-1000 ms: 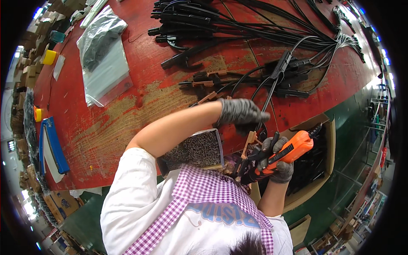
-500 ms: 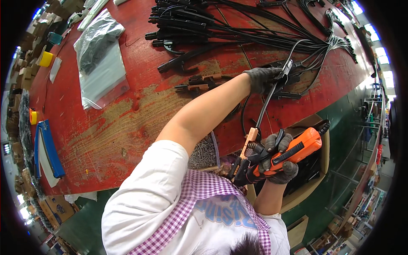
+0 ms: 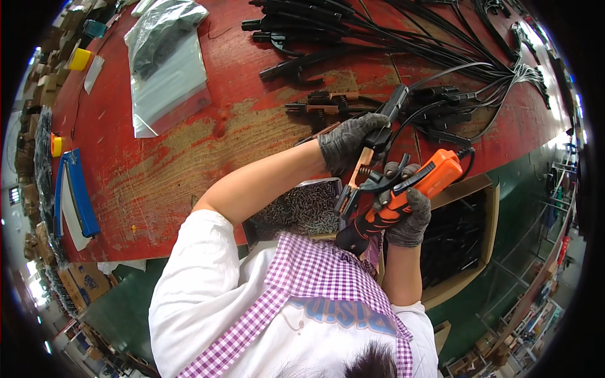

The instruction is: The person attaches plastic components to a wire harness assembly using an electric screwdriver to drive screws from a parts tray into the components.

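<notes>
My left hand [image 3: 348, 142], in a grey knit glove, grips a black cable clamp with copper jaws [image 3: 372, 154] and holds it just above the table's near edge. My right hand [image 3: 406, 214], also gloved, is closed on an orange and black power screwdriver [image 3: 403, 198], whose tip end points down-left beside the clamp. A black cable [image 3: 435, 79] runs from the clamp up to the pile of clamps. Below my left forearm sits a tray of small dark screws [image 3: 296, 211].
A red worn table [image 3: 189, 151] carries a pile of black clamps and cables [image 3: 391, 38], several loose copper clamps [image 3: 328, 104] and a clear plastic bag [image 3: 167, 60]. A cardboard box of black parts [image 3: 463, 233] stands at my right. Blue folder [image 3: 79, 192] at left edge.
My left hand reached out to the clamps on the table, took one, and has drawn it back toward the screwdriver. My right hand stayed near the table edge holding the tool.
</notes>
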Tool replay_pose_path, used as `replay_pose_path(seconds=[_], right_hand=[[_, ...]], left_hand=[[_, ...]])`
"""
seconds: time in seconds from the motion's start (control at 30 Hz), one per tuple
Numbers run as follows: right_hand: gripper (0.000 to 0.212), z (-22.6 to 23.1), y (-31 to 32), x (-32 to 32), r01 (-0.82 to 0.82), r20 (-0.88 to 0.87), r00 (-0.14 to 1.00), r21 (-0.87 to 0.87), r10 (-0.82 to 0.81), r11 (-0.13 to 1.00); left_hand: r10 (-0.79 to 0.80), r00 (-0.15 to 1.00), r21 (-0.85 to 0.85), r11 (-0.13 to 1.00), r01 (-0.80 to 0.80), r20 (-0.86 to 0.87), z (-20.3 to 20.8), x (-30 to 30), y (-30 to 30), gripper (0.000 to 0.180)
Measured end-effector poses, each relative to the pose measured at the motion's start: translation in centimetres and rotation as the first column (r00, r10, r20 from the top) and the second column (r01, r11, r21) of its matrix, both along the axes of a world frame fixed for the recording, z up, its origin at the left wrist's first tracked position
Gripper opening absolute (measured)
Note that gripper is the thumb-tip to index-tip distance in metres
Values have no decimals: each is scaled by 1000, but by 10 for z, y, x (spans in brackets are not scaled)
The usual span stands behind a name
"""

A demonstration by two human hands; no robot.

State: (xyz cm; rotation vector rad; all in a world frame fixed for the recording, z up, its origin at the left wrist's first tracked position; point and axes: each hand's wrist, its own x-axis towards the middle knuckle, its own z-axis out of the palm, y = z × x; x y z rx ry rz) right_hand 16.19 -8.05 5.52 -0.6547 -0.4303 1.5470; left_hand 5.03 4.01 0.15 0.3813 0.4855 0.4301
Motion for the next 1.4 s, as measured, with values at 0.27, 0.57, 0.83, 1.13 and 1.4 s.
replay_pose_path(seconds=[0.27,0.57,0.83,1.13,1.4], right_hand=[[34,2,-2,11,12,3,1000,-158,-12,987],[38,-10,9,16,63,85,995,-228,-45,972],[38,-6,-2,13,230,125,967,-36,-224,973],[36,-1,-14,-26,133,471,775,530,-421,838],[35,-7,-10,-34,160,454,798,473,-395,866]], left_hand=[[90,996,-73,993,-88,20,-2,1,-10,26],[41,995,10,999,-40,-95,-3,-17,-43,31],[138,959,-293,954,-62,248,-11,-80,2,44],[366,909,-465,852,-242,197,11,-73,-16,50],[358,857,-689,725,-5,370,-2,-79,-27,35]])
